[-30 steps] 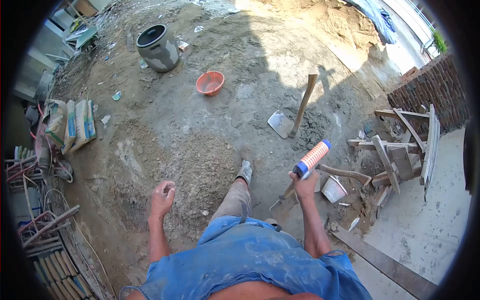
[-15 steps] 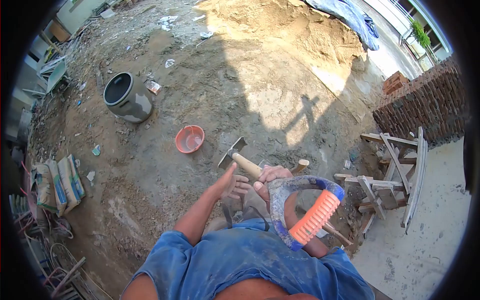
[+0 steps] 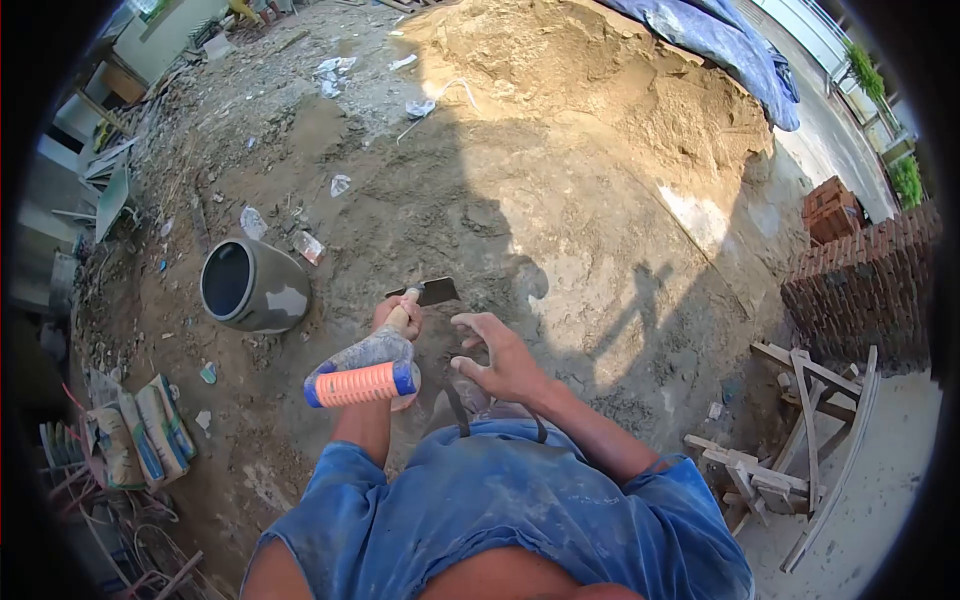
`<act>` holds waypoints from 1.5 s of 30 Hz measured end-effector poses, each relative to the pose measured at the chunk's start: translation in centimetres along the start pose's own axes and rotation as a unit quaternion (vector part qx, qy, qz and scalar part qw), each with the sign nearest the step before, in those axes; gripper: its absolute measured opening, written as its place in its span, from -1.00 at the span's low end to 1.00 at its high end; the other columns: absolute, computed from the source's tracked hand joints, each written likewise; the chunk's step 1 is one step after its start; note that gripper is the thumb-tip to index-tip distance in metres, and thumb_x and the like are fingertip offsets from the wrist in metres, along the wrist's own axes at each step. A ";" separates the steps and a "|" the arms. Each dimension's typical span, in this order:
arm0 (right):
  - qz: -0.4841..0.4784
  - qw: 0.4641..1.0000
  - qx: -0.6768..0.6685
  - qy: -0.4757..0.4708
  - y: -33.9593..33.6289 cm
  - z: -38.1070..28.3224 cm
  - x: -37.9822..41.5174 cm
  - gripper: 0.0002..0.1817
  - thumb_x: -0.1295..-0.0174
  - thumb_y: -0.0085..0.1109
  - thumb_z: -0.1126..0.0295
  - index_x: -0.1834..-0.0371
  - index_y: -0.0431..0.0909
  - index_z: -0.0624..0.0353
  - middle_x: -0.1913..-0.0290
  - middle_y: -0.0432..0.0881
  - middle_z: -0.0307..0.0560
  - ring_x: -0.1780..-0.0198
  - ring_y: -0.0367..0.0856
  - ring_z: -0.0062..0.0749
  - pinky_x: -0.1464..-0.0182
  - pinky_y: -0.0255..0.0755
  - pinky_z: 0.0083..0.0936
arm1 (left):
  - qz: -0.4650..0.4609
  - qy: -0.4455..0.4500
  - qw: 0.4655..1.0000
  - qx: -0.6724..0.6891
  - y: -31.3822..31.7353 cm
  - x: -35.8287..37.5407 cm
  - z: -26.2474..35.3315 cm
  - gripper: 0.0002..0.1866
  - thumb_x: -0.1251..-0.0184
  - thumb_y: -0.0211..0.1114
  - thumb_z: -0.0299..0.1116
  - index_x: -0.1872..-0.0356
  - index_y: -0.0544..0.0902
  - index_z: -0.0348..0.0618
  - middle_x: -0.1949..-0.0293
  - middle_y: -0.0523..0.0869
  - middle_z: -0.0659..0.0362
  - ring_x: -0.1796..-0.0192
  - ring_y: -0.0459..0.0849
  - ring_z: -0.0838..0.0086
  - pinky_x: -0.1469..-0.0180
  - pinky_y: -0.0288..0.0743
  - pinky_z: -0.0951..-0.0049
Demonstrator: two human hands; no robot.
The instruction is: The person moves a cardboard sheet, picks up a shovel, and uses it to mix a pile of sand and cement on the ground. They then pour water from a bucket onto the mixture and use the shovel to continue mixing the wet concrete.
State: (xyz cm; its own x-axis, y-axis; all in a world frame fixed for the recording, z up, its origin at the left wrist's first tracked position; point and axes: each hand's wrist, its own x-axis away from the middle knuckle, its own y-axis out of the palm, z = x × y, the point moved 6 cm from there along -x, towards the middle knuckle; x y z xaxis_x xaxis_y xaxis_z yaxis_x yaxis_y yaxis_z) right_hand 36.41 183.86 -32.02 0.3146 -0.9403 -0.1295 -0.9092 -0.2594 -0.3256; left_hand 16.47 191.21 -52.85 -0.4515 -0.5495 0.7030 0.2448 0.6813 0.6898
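Observation:
My left hand (image 3: 399,316) is closed around the wooden shaft of a shovel, just behind its dark metal blade (image 3: 427,292). The shovel's blue D-handle with an orange grip (image 3: 361,383) points back toward me, close to the camera. My right hand (image 3: 497,358) hovers beside the shaft with its fingers spread, holding nothing. Both hands are above bare, dirty ground, in front of my blue shirt.
A grey barrel (image 3: 250,288) stands on the ground to the left. Cement bags (image 3: 150,430) lie at the lower left. A sand pile (image 3: 600,80) with a blue tarp (image 3: 725,40) rises at the back. A brick wall (image 3: 865,290) and wooden trestles (image 3: 790,465) stand at the right.
The shovel has passed from my right hand to my left hand. Its handle swung from my right side to my left. My right hand has let go and opened.

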 end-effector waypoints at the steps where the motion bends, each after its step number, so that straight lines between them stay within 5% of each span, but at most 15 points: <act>1: -0.022 0.996 -0.036 0.073 -1.2 2.0 -1.6 -0.50 0.02 0.27 0.44 -0.04 0.37 0.23 0.07 0.47 0.04 0.14 0.54 -0.35 0.05 0.42 -0.46 | 0.012 -0.001 1.000 -0.016 0.5 -1.1 1.3 -0.88 -0.08 0.01 -0.56 0.34 0.34 -0.31 0.62 0.43 0.22 0.63 0.44 0.59 0.62 0.41 0.65; 6: 0.048 0.981 -0.046 0.183 -9.6 13.9 -8.9 -0.59 0.01 0.21 0.40 0.05 0.45 0.27 0.26 0.56 0.04 0.28 0.58 -0.36 0.18 0.46 -0.45 | 0.053 -0.007 0.997 -0.064 6.1 -6.7 6.3 -0.79 -0.05 -0.01 -0.56 0.25 0.29 -0.34 0.60 0.41 0.25 0.61 0.45 0.59 0.61 0.42 0.64; 10: -0.006 0.950 0.121 0.289 -18.1 27.4 -13.6 -0.60 -0.04 0.16 0.35 0.03 0.45 0.24 0.30 0.58 -0.03 0.29 0.56 -0.38 0.22 0.45 -0.47 | 0.035 -0.086 0.995 -0.025 10.2 -13.7 11.2 -0.71 -0.06 0.03 -0.49 0.21 0.26 -0.46 0.53 0.42 0.17 0.58 0.46 0.54 0.54 0.49 0.62; 12: -0.023 0.916 0.191 0.352 -23.7 33.6 -15.0 -0.62 0.03 0.18 0.33 0.11 0.49 0.22 0.30 0.60 0.08 0.29 0.59 -0.18 0.18 0.46 -0.38 | 0.047 -0.095 0.994 0.031 11.6 -16.7 13.2 -0.70 -0.03 0.04 -0.52 0.19 0.27 -0.43 0.56 0.42 0.21 0.56 0.49 0.60 0.55 0.48 0.63; 16: 0.066 0.816 0.308 0.484 -35.1 45.3 -14.4 -0.57 0.10 0.21 0.25 0.12 0.50 0.17 0.32 0.62 0.09 0.22 0.60 -0.11 0.13 0.45 -0.34 | 0.051 -0.079 0.995 0.039 13.1 -23.1 16.7 -0.70 -0.06 0.05 -0.49 0.21 0.27 -0.49 0.54 0.44 0.19 0.55 0.49 0.56 0.50 0.49 0.60; 20: 0.008 0.798 0.319 0.511 -39.7 45.3 -24.2 -0.60 0.11 0.18 0.35 0.14 0.51 0.27 0.32 0.62 0.06 0.34 0.64 -0.24 0.20 0.48 -0.42 | 0.060 -0.034 0.994 0.082 18.7 -26.9 19.8 -0.66 -0.10 0.09 -0.44 0.22 0.26 -0.54 0.50 0.46 0.13 0.52 0.50 0.49 0.44 0.49 0.58; 22: 0.141 0.843 0.075 0.513 -40.0 44.8 -31.9 -0.61 0.05 0.13 0.38 0.11 0.48 0.33 0.35 0.62 0.04 0.38 0.65 -0.31 0.26 0.47 -0.46 | 0.058 -0.038 0.992 0.109 20.9 -28.5 21.3 -0.64 -0.11 0.09 -0.44 0.19 0.24 -0.56 0.49 0.46 0.12 0.51 0.51 0.49 0.43 0.49 0.59; 23: 0.130 0.852 0.065 0.503 -39.6 43.4 -36.6 -0.62 0.02 0.10 0.43 0.10 0.45 0.38 0.36 0.61 -0.01 0.42 0.64 -0.38 0.33 0.45 -0.52 | 0.045 -0.028 0.993 0.107 22.0 -29.1 21.8 -0.63 -0.12 0.09 -0.45 0.17 0.22 -0.56 0.48 0.47 0.12 0.50 0.51 0.49 0.42 0.50 0.59; 30: -0.137 0.931 0.098 0.324 -35.4 48.7 -66.1 -0.67 -0.04 0.13 0.38 0.14 0.47 0.35 0.49 0.58 -0.08 0.44 0.58 -0.48 0.35 0.43 -0.53 | 0.019 0.062 0.974 0.217 26.3 -34.9 22.8 -0.64 -0.15 0.09 -0.45 0.10 0.23 -0.45 0.41 0.45 0.11 0.47 0.47 0.51 0.40 0.48 0.59; 36: -0.374 0.865 0.174 0.284 -30.2 66.5 -90.0 -0.74 -0.06 0.10 0.45 0.18 0.47 0.31 0.42 0.58 -0.05 0.47 0.55 -0.52 0.35 0.43 -0.56 | 0.027 0.201 0.918 0.340 32.4 -39.7 18.9 -0.60 -0.22 0.04 -0.42 -0.03 0.23 -0.41 0.31 0.43 0.07 0.40 0.45 0.48 0.32 0.47 0.51; 37: -0.406 0.822 0.242 0.317 -29.1 69.5 -93.6 -0.72 -0.03 0.13 0.40 0.18 0.49 0.27 0.37 0.60 0.04 0.38 0.60 -0.37 0.28 0.44 -0.46 | 0.021 0.240 0.908 0.342 33.8 -40.8 19.4 -0.56 -0.24 0.00 -0.41 -0.09 0.20 -0.44 0.27 0.43 0.05 0.39 0.45 0.48 0.28 0.49 0.49; 38: -0.428 0.819 0.337 0.181 -27.9 72.3 -97.0 -0.66 0.02 0.15 0.33 0.16 0.49 0.24 0.31 0.61 0.12 0.25 0.60 -0.14 0.17 0.44 -0.35 | 0.043 0.240 0.901 0.359 35.5 -42.0 19.9 -0.56 -0.24 0.00 -0.41 -0.09 0.20 -0.44 0.27 0.43 0.05 0.39 0.45 0.48 0.28 0.49 0.49; 39: -0.489 0.768 0.370 0.186 -26.9 75.1 -99.8 -0.59 0.07 0.17 0.27 0.11 0.49 0.18 0.24 0.60 0.17 0.12 0.55 0.03 0.07 0.41 -0.29 | 0.032 0.255 0.889 0.379 37.5 -43.9 21.2 -0.56 -0.27 -0.02 -0.41 -0.13 0.19 -0.41 0.26 0.42 0.05 0.37 0.44 0.48 0.25 0.48 0.47; 41: -0.516 0.693 0.464 0.195 -24.8 80.4 -105.3 -0.52 0.07 0.16 0.26 0.01 0.47 0.13 0.15 0.58 0.22 0.04 0.53 0.03 -0.01 0.40 -0.26 | 0.035 0.270 0.868 0.416 40.7 -47.2 23.6 -0.55 -0.29 -0.04 -0.40 -0.16 0.18 -0.38 0.24 0.42 0.06 0.35 0.44 0.48 0.21 0.47 0.44; 45: -0.506 0.776 0.323 0.194 -17.1 84.2 -113.2 -0.43 0.04 0.16 0.22 -0.12 0.38 0.10 0.03 0.54 0.19 -0.04 0.48 0.02 -0.10 0.34 -0.26 | 0.111 0.261 0.811 0.511 46.3 -50.7 26.1 -0.56 -0.28 0.00 -0.43 -0.15 0.21 -0.37 0.25 0.42 0.07 0.36 0.42 0.48 0.22 0.47 0.45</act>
State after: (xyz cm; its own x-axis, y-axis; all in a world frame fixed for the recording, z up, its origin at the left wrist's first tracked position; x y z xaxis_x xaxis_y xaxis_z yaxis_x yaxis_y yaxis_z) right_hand 39.26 313.31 -90.69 0.5584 -0.3559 0.7493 0.1146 -0.8615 -0.4946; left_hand 28.28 263.27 -61.03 -0.0045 -0.3065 0.9519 -0.6899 0.6900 0.2189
